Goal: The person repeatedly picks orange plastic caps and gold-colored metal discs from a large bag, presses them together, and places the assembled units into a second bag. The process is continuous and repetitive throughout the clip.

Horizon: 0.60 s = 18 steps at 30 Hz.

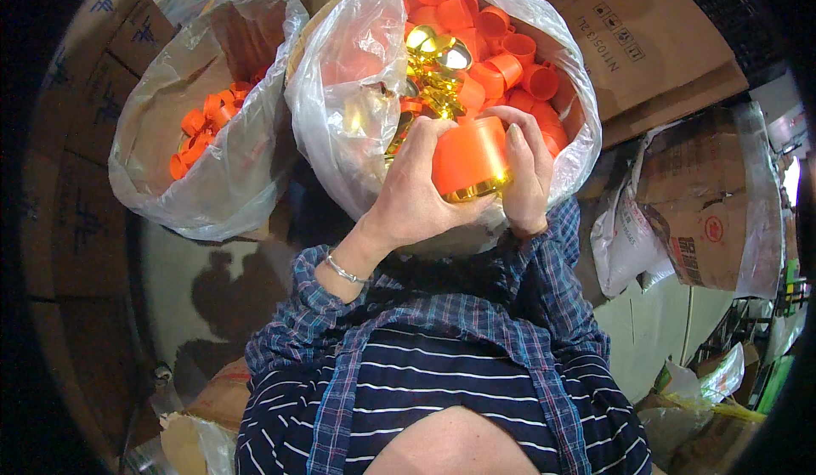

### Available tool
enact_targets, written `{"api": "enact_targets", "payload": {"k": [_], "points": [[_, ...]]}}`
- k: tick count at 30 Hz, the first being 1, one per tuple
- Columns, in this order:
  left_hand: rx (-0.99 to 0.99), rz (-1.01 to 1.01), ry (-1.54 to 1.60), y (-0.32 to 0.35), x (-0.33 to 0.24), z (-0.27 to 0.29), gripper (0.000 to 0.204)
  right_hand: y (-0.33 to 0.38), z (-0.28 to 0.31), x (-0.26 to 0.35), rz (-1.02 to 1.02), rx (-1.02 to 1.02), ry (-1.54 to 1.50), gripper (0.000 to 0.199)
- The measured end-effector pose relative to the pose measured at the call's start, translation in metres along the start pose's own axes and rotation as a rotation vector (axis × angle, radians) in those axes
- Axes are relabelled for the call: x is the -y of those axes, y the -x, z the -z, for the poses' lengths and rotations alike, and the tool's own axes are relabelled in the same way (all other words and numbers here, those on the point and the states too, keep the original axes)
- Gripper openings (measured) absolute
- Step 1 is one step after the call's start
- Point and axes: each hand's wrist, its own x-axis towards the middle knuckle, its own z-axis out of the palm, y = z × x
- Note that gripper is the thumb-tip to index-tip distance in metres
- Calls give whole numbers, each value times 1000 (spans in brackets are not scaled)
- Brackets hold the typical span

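You've got both hands on one orange cap (467,154) with a gold rim, your left hand (414,188) wrapped around its side and your right hand (529,169) pinching the other edge, fingers (515,139) pressed on it. It's right over the big plastic bag (340,93) stuffed with orange caps (510,50) and gold pieces (438,67); a second bag (170,152) sits to your left.

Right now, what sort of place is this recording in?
Probably a packing workshop or small factory storeroom: stacked cardboard cartons, big plastic bags of orange caps, and both hands fitting a gold ring on an orange cap.
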Motion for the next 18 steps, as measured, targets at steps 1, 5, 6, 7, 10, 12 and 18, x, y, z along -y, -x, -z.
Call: {"api": "enact_targets", "payload": {"k": [1,5,6,7,10,12,18], "points": [[-5,0,14,0,-3,0,78,0,2,5,38,59,-101,34],[-6,4,26,2,-15,-1,75,-3,5,20,116,113,26,33],[-4,2,18,3,-17,-2,74,-2,5,23,145,107,63,34],[-54,-27,40,5,-20,-3,70,-2,4,25,153,98,103,34],[-48,55,133,8,-21,-8,67,0,4,28,114,35,85,36],[-80,47,108,9,-19,-12,65,1,3,27,41,25,25,35],[-170,19,112,7,-12,-19,68,-13,2,14,135,28,-60,42]]}}
